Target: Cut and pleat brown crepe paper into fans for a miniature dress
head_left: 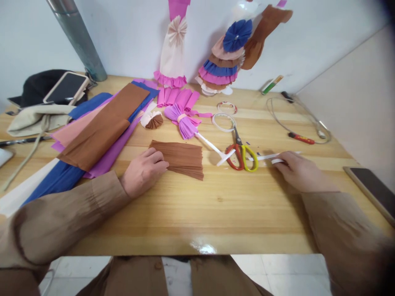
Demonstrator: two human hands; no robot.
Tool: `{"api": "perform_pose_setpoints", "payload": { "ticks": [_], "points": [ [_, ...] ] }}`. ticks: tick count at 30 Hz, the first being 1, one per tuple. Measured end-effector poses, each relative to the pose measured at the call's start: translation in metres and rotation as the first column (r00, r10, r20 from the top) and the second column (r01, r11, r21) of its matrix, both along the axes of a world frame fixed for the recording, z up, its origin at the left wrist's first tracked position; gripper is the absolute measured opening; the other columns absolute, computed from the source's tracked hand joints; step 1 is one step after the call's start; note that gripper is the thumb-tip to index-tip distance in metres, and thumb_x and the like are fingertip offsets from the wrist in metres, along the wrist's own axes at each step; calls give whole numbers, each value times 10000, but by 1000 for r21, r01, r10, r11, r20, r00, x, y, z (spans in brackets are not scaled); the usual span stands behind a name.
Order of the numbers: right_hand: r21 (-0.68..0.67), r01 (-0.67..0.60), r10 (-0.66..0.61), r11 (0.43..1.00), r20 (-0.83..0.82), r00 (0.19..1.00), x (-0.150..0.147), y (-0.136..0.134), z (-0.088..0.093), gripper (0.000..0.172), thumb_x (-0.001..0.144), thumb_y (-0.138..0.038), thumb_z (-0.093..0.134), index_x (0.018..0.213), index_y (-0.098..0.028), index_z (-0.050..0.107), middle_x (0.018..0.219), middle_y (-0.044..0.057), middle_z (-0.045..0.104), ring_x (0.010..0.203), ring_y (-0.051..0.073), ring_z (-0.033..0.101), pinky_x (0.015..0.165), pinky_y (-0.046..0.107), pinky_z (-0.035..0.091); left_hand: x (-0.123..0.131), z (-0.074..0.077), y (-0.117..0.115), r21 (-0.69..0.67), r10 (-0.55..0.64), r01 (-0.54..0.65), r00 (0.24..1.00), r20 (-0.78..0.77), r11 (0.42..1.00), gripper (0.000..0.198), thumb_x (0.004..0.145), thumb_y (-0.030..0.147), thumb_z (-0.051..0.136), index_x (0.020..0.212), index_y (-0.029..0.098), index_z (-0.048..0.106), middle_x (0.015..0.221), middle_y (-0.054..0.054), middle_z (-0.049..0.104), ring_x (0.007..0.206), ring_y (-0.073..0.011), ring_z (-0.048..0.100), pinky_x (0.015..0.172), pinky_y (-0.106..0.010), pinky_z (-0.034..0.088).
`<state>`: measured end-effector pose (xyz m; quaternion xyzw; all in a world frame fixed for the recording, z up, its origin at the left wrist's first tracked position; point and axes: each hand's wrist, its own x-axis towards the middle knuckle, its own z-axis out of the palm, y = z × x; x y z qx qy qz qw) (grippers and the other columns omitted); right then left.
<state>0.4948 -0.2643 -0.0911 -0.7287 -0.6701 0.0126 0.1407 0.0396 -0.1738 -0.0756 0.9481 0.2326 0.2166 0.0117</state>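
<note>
Fingers of the left hand [142, 172] grip the left end of the pleated brown paper [184, 158] on the table [191, 213], those of the right hand [304, 170] a white strip [265, 157] beside the scissors [242, 158]; pleating looks done, tying not yet, unlike the bound purple bow [187, 126].

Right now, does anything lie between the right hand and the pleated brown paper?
Yes: the scissors lie between the right hand and the pleated brown paper, and so does the lower end of the white stick. Nothing visible blocks the left hand, at the paper's left end.
</note>
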Motion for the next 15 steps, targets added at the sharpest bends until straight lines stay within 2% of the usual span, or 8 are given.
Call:
{"api": "perform_pose_setpoints", "payload": {
  "ticks": [2, 5, 7, 10, 12, 14, 15],
  "points": [
    [-11, 7, -7, 1000, -63, 998, -1, 1, 5, 179, 710, -180, 744, 752, -252, 585, 726, 82, 633, 641, 190, 558, 586, 335, 406, 1, 1, 0, 5, 4, -3, 1000, -6, 1000, 216, 912, 162, 489, 777, 163, 658, 783, -53, 604, 757, -168, 499, 678, -270, 454],
    [-60, -124, 114, 990, -143, 983, -11, 16, 10, 198, 717, -131, 723, 872, -224, 643, 866, 105, 657, 776, 194, 602, 692, 322, 447, 2, 1, 0, 15, 6, -6, 1000, -11, 1000, 212, 912, 159, 490, 786, 162, 661, 780, -52, 603, 747, -166, 496, 674, -269, 451],
    [-157, -189, 171, 969, -122, 978, -21, 27, 13, 115, 744, -110, 682, 779, -207, 633, 822, 94, 638, 768, 181, 593, 724, 312, 445, 2, 1, 0, 22, 9, -9, 1000, -8, 1000, 204, 910, 158, 496, 792, 158, 663, 781, -51, 603, 749, -167, 496, 673, -269, 451],
    [-245, -221, 213, 944, -56, 975, -40, 34, 18, 147, 784, -77, 589, 699, -193, 560, 803, 92, 594, 745, 179, 565, 702, 310, 425, 2, 0, 0, 29, 10, -10, 1000, -9, 1000, 200, 908, 154, 499, 791, 157, 662, 781, -48, 600, 752, -167, 494, 673, -271, 449],
    [-287, -133, 156, 949, 59, 986, -51, 32, 23, 142, 805, -51, 506, 760, -185, 524, 855, 107, 580, 680, 169, 538, 623, 307, 390, 1, -1, 0, 28, 6, -5, 1000, -12, 1000, 206, 910, 148, 491, 791, 157, 659, 783, -47, 597, 756, -165, 493, 681, -271, 450],
    [-340, 40, 29, 940, 194, 981, -54, 22, 29, 123, 831, -69, 476, 829, -187, 508, 832, 98, 586, 594, 156, 503, 562, 302, 350, 1, -1, 0, 27, 1, -1, 1000, -7, 1000, 205, 912, 145, 487, 800, 157, 659, 785, -47, 596, 759, -163, 492, 687, -269, 452],
    [-321, 149, -77, 935, 227, 971, -50, 13, 32, 95, 848, -98, 487, 834, -191, 502, 757, 82, 583, 570, 159, 495, 554, 304, 352, 1, -2, 1, 28, -1, 1, 1000, -1, 1000, 200, 912, 145, 489, 807, 157, 660, 787, -47, 597, 758, -162, 492, 684, -267, 452]
  ]
}}
